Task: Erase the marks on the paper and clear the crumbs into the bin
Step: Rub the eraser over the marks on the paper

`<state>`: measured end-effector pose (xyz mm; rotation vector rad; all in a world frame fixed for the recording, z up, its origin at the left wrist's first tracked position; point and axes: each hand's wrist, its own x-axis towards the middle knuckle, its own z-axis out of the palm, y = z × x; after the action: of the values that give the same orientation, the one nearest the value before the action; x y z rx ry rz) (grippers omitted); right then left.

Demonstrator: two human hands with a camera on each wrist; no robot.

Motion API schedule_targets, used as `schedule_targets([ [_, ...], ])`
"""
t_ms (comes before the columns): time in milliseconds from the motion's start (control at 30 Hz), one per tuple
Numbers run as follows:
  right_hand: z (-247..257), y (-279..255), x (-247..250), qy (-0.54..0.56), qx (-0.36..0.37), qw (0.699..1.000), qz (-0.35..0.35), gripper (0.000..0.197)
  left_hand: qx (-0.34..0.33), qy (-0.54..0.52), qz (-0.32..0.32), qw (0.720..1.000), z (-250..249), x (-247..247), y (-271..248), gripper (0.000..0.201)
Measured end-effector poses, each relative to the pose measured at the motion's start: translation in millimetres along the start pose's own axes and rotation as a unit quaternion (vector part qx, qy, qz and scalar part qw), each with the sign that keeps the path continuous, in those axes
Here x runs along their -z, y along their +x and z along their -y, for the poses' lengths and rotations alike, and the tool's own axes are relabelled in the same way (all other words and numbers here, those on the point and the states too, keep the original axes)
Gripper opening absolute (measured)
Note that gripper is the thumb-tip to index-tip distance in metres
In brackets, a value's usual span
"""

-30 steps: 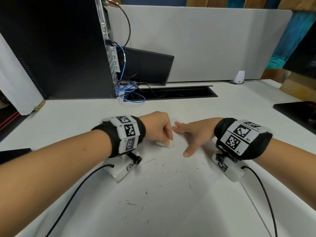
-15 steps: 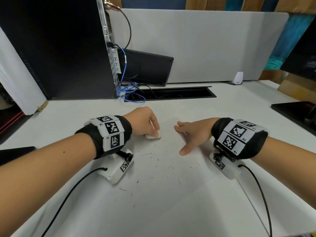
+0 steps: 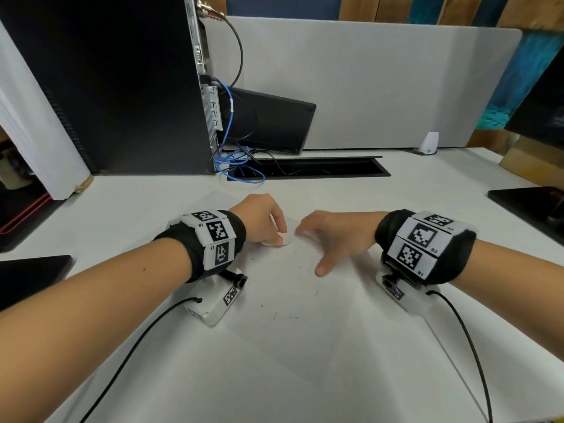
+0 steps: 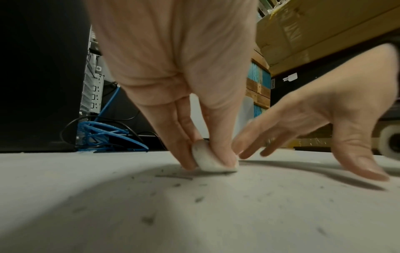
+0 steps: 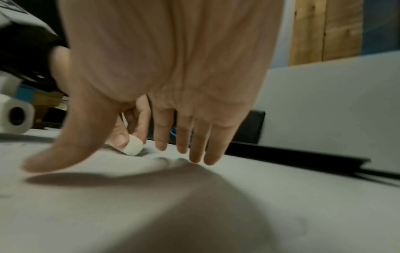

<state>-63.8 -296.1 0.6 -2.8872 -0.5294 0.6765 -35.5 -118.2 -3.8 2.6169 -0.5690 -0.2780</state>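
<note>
**Head view: eraser down on the sheet, rubbing under way**

Head view shows your left hand [image 3: 262, 218] pinching a small white rounded eraser [image 3: 282, 239] between thumb and fingertips, its lower edge pressed to the white sheet of paper [image 3: 305, 331] that lies flat on the white bench [image 3: 122, 209]. Your right hand [image 3: 338, 236] holds nothing: its fingers are spread and straight, tips planted on the sheet just beside the eraser.

Judging by this, you are mid-rub, and the bracing hand matters most. Keep those spread fingers [image 5: 195, 154] firm, close to the eraser [image 4: 213, 158], so the paper cannot buckle or creep under the strokes. Rub in short passes, away from the pinning hand rather than toward it, and press only as hard as the mark needs; a thin sheet probably creases easily.

Dark thin eraser crumbs [image 3: 276, 314] lie scattered across the near part of the sheet. Try not to drag your wrists through them, or they may smear. No bin is visible in any view, so you will likely need to locate it before gathering them.
</note>
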Motion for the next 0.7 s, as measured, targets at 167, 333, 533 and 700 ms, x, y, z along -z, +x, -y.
schedule_targets([
  [167, -9, 15, -6, -0.006, 0.015, 0.996, 0.087, 0.099, -0.006, -0.02, 0.023, 1.0, -7, -9, -6, 0.018],
  [333, -11, 16, -6, -0.005, 0.02, 0.995, 0.096, 0.1, -0.015, 0.001, 0.01, 1.0, -12, -10, -2, 0.018],
  [533, -12, 19, -4, 0.01, 0.026, 0.994, 0.101, 0.101, -0.022, -0.017, 0.039, 0.999, -17, -15, -3, 0.016],
  [700, -11, 16, -4, -0.001, 0.018, 0.995, 0.096, 0.101, -0.002, -0.014, 0.007, 1.0, -15, -9, 4, 0.018],
])
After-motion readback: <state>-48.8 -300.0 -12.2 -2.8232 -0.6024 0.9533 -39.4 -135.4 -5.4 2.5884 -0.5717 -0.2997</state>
